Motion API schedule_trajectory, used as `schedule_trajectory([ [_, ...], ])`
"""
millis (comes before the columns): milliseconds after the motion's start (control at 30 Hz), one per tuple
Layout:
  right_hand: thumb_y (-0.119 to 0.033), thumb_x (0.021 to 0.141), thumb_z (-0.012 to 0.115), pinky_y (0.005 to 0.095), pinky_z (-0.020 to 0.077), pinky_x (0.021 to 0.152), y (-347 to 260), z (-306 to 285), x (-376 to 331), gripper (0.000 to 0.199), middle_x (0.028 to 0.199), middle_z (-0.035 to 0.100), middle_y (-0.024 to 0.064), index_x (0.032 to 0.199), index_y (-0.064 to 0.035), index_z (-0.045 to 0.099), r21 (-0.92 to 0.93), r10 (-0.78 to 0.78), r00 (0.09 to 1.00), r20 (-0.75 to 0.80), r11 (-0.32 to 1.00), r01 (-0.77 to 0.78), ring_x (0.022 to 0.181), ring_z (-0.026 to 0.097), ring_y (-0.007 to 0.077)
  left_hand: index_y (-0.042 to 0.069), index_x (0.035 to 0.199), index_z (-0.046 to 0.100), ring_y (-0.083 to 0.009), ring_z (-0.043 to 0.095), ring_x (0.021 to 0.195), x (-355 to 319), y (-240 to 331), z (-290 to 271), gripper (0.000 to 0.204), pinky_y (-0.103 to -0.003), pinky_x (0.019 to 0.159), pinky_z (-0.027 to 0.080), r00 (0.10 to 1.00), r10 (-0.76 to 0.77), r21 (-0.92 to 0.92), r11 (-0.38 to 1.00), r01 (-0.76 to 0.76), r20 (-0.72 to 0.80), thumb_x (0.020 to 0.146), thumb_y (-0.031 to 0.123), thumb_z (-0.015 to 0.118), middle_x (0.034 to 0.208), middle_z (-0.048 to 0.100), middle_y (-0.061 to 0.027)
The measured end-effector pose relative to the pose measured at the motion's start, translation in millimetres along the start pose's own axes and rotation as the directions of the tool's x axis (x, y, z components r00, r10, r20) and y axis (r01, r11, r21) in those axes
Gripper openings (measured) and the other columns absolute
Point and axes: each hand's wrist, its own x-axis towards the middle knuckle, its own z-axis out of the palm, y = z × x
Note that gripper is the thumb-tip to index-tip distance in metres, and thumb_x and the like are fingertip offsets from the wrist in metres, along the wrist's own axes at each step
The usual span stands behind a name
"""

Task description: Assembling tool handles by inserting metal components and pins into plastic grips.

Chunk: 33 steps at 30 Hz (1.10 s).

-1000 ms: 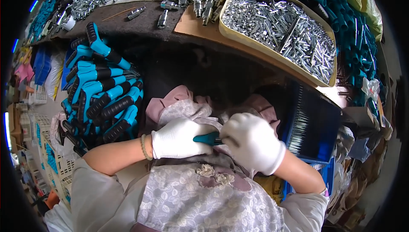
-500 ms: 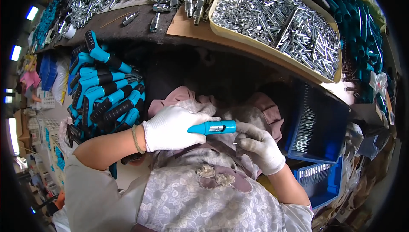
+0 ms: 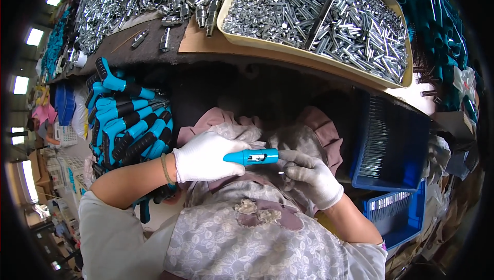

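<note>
While closed, left grip [image 3: 203, 157] around blue handle [image 3: 251, 156]

Left hand [image 3: 201, 157] and right hand [image 3: 312, 176] sit over the person's lap, below the near edge of the surface [image 3: 206, 43]. Tool handle [image 3: 251, 156] lies crosswise between them: left hand on its left end, right hand's fingers [image 3: 291, 157] at its right end. Pile of finished handles [image 3: 126, 120] left of the left hand, under the surface edge. On the surface: tray of metal pins [image 3: 329, 20] at right, loose metal parts [image 3: 134, 2] at left. Crate [image 3: 391, 146] right of the right hand, second crate [image 3: 396, 215] just below it.
</note>
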Motion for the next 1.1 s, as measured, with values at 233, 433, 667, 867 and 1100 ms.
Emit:
schedule_trajectory([
  [233,-0.006,0.094,0.061,0.0238,0.0495,0.069,-7,3,-3,0.05,0.096,0.062,0.0032,0.141,0.0054,0.047,-0.059,-0.017,0.996,-0.093,0.998,0.012,0.077,0.058,0.01,0.012,0.13,0.065,-0.0394,0.064,0.1,8,-3,-3,0.054,-0.043,0.091,0.05,0.985,-0.113,-0.147,0.98,0.132,0.132,0.08,0.029,0.073,0.107,0.066,-0.0233],
  [433,-0.007,0.09,0.064,0.0277,0.0545,0.076,-10,4,-8,0.052,0.095,0.061,0.0027,0.138,0.006,0.05,-0.118,-0.05,0.996,-0.08,0.992,0.04,0.083,0.061,0.0118,0.012,0.13,0.066,-0.0376,0.065,0.095,6,-13,8,0.056,-0.043,0.087,0.05,0.998,-0.056,-0.18,0.982,0.061,0.029,0.079,0.035,0.076,0.101,0.067,-0.0221],
  [667,-0.005,0.094,0.06,0.0254,0.0511,0.07,-12,11,-5,0.043,0.094,0.065,0.0061,0.134,0.0063,0.051,-0.208,-0.104,0.986,-0.129,0.975,0.076,0.076,0.06,0.0115,0.014,0.13,0.065,-0.0326,0.069,0.092,0,-18,12,0.056,-0.038,0.085,0.053,0.989,-0.126,-0.257,0.956,0.143,0.081,0.081,0.038,0.076,0.105,0.069,-0.019],
  [867,0.001,0.079,0.072,0.0313,0.0521,0.073,-23,23,4,0.01,0.086,0.068,0.0069,0.086,-0.0049,0.068,-0.866,-0.683,0.698,0.216,0.196,0.46,0.078,0.065,0.0208,0.012,0.129,0.065,-0.0281,0.071,0.081,-5,-24,23,0.055,-0.033,0.077,0.055,0.999,-0.046,-0.339,0.94,0.037,-0.018,0.082,0.039,0.074,0.102,0.071,-0.017],
  [1100,-0.008,0.067,0.074,0.0397,0.0489,0.073,-33,34,30,0.02,0.09,0.062,0.0071,0.085,-0.0106,0.067,-0.72,-0.485,0.536,0.691,-0.401,0.566,0.082,0.06,0.0286,0.009,0.117,0.067,-0.0281,0.067,0.071,-4,-19,20,0.044,-0.037,0.065,0.052,0.994,-0.085,-0.238,0.966,0.1,0.072,0.084,0.038,0.071,0.078,0.066,-0.0138],
])
